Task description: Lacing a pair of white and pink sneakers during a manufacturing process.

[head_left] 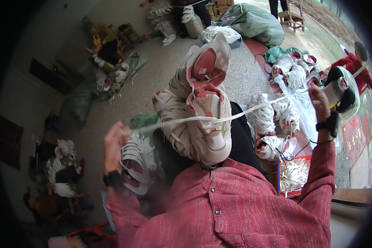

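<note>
On my lap a white and beige sneaker upper [214,136] with a pink lining lies with its toe toward me. A white shoelace [246,112] runs across its lower front and stretches out to both sides. My left hand [116,142], slightly blurred, is closed on the lace's left end, out to the left of the shoe. Far out to the right, my right hand [319,102] is raised and closed on the other end. Beneath and behind this upper are a pile of nested uppers [173,118] and another open upper [213,58] with a pink inside.
A red-rimmed tray [291,192] of white laces sits at my right. Stacks of uppers stand by my left forearm [138,161] and right knee [262,115]. A big green sack [254,22] lies at the back. Other people work around the room, one in red [354,66] at right.
</note>
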The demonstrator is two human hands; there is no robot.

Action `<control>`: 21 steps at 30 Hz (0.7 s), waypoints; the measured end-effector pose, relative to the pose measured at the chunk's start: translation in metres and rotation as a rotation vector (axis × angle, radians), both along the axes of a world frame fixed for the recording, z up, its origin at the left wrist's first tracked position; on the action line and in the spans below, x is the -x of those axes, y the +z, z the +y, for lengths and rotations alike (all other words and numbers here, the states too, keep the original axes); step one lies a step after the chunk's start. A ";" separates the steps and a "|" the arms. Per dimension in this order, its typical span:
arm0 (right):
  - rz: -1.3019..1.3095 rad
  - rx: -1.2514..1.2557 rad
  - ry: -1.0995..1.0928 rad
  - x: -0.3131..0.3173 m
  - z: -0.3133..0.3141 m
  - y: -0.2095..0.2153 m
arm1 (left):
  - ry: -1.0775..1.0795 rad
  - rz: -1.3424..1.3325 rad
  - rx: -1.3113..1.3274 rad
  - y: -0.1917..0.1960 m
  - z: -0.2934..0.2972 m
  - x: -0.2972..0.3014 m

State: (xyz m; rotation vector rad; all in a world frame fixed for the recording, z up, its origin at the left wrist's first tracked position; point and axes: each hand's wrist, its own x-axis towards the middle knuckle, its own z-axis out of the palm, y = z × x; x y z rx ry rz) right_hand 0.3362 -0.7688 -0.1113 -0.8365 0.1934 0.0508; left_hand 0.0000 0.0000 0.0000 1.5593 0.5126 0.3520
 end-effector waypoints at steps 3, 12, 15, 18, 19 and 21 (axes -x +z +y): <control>-0.137 0.335 0.107 0.032 0.071 0.013 | -0.271 1.054 -0.884 0.004 -0.023 0.018; -0.525 0.690 0.836 0.153 0.272 0.090 | -0.596 -0.467 -1.196 0.048 -0.225 -0.066; -0.657 0.744 0.878 0.163 0.286 0.081 | -0.641 -0.645 -1.316 0.038 -0.248 -0.102; -0.633 0.841 0.846 0.166 0.291 0.089 | -0.740 -0.583 -1.206 0.029 -0.251 -0.121; -0.621 0.841 0.849 0.166 0.293 0.091 | -0.746 -0.577 -1.198 0.028 -0.250 -0.125; -0.771 0.873 0.768 0.163 0.293 0.090 | -0.804 -0.329 -0.947 0.027 -0.249 -0.131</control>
